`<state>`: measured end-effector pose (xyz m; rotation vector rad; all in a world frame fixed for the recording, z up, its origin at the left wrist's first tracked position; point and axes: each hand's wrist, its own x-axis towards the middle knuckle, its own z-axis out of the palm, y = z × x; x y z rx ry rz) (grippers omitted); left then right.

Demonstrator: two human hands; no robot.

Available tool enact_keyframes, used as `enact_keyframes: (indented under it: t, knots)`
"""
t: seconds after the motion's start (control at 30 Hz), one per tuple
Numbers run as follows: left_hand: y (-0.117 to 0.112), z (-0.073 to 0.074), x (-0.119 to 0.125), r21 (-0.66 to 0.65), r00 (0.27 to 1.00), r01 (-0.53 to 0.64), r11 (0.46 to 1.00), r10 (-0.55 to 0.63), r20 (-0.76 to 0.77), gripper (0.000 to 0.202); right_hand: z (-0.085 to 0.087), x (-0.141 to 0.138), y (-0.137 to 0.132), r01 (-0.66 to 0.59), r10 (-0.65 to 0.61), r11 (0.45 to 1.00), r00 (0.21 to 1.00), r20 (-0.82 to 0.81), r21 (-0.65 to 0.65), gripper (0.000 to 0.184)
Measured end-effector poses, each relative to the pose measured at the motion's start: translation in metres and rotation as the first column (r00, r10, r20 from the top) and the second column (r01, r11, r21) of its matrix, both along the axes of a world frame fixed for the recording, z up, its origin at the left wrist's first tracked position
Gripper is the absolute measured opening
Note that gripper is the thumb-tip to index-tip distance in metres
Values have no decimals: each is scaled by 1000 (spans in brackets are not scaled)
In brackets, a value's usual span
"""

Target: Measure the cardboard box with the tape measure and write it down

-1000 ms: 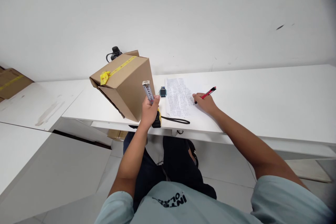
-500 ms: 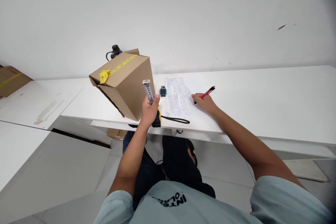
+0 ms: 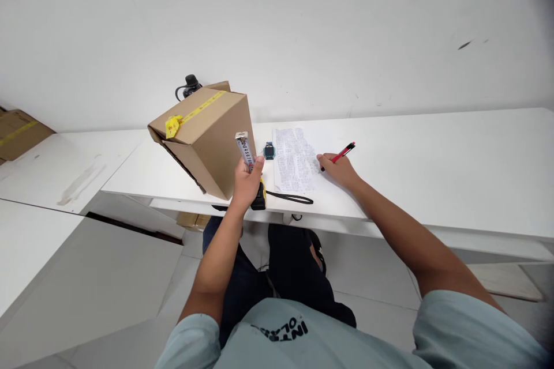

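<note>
My left hand [image 3: 246, 184] is closed around a yellow and black tape measure [image 3: 259, 198], its blade [image 3: 244, 151] pulled out and standing up against the side of a brown cardboard box [image 3: 203, 135]. The box is sealed with yellow tape and sits on the white table [image 3: 433, 167]. My right hand [image 3: 337, 169] grips a red pen [image 3: 341, 154], its tip down on a sheet of paper [image 3: 295, 159] covered in handwriting. A small blue watch-like device [image 3: 269, 151] lies between the box and the paper.
A black strap [image 3: 289, 198] trails from the tape measure along the table's front edge. A black bottle top [image 3: 188, 85] pokes up behind the box. Another cardboard box [image 3: 17, 132] lies at the far left on a second white surface [image 3: 64, 167].
</note>
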<state>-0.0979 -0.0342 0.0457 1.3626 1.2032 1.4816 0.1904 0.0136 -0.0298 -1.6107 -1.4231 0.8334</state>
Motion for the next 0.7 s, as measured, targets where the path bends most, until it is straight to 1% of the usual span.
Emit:
enact_keyframes:
  t: [0.13,0.27,0.4,0.6,0.7]
  knots:
    - [1,-3,-1,12,1000,7,1000,-7,-8,49,-3,0,0,2,-1,1000,1000,-22,12,50]
    - [0,0,0,-10,1000,-3,1000,3,1,47,-4,-1,-1,24,-22,999,999,-33,48,53]
    - [-1,2,1,4,1000,0,1000,0,6,48,-3,-2,-2,26,-25,999,1000,-18,45,50]
    - [0,-1,-1,-3,1000,-7,1000,7,-7,46,-2,0,-1,-18,18,1000,1000,-10,15,50]
    - [0,-2,-1,3,1000,-6,1000,6,-6,47,-3,0,-1,1,-1,1000,1000,-6,28,48]
